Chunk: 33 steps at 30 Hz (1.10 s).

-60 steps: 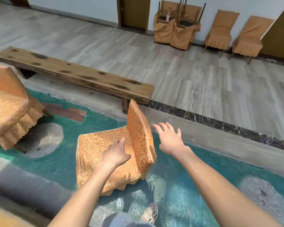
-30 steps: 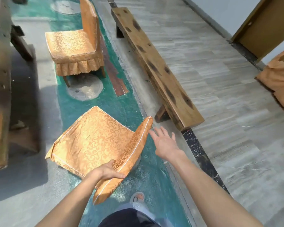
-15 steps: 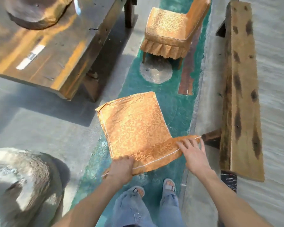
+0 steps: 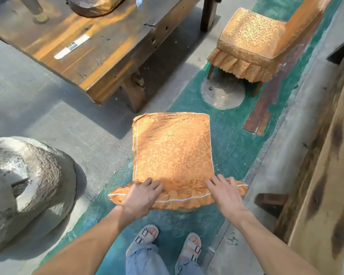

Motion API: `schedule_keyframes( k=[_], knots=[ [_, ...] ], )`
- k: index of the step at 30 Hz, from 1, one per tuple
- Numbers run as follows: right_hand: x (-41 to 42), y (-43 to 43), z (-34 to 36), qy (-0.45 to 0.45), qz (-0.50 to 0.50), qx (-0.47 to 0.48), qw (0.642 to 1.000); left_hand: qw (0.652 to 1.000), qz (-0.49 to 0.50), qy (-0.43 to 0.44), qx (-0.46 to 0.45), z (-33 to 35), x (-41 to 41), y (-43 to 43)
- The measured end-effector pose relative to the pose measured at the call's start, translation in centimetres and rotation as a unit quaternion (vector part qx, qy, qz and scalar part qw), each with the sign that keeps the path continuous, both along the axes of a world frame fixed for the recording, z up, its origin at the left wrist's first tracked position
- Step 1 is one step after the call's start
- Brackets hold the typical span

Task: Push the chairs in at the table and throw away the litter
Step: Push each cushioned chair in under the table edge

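Underneath, chair (image 4: 173, 147) legs unseen; left hand (image 4: 141, 197) grips top.

Legible text: none. Item: white paper strip (image 4: 72, 47), lying flat on the wooden counter (image 4: 111, 62). It bears a small dark printed patch, too small and blurred to read.

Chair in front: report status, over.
Left hand grips the chair at its back, right hand rests flat on it. Chair short of the table, not yet pushed in. Bare floor between; nothing in the way.
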State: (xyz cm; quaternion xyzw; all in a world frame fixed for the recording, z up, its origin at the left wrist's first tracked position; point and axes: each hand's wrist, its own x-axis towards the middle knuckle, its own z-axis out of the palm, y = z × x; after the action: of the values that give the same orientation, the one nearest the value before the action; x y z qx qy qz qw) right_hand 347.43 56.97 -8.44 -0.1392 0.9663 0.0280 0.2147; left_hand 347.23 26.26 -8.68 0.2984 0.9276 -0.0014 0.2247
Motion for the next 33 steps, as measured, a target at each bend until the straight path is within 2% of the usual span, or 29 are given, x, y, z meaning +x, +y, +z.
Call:
schedule_keyframes(
  k=[7, 11, 16, 24, 33],
  knots=[
    [-7.0, 5.2, -0.2, 0.039, 0.006, -0.007, 0.999, 0.999, 0.026, 0.036, -0.013, 0.4, -6.5, 4.4],
    [-11.6, 6.8, -0.7, 0.066, 0.009, -0.008, 0.998, 0.987, 0.13, 0.073, -0.053, -0.3, -9.7, 3.8],
    [-17.7, 7.1, -1.2, 0.088, 0.018, -0.017, 0.996, 0.978, 0.172, 0.085, -0.08, -0.8, -15.7, 4.9],
    [-29.7, 7.4, -2.1, 0.116, 0.015, -0.018, 0.993, 0.969, 0.214, 0.084, -0.088, -0.6, -28.6, 6.0],
    [-48.1, 11.3, -2.0, 0.143, 0.042, 0.016, 0.989, 0.96, 0.239, 0.121, -0.084, -0.2, -44.2, 10.6]
  ],
)
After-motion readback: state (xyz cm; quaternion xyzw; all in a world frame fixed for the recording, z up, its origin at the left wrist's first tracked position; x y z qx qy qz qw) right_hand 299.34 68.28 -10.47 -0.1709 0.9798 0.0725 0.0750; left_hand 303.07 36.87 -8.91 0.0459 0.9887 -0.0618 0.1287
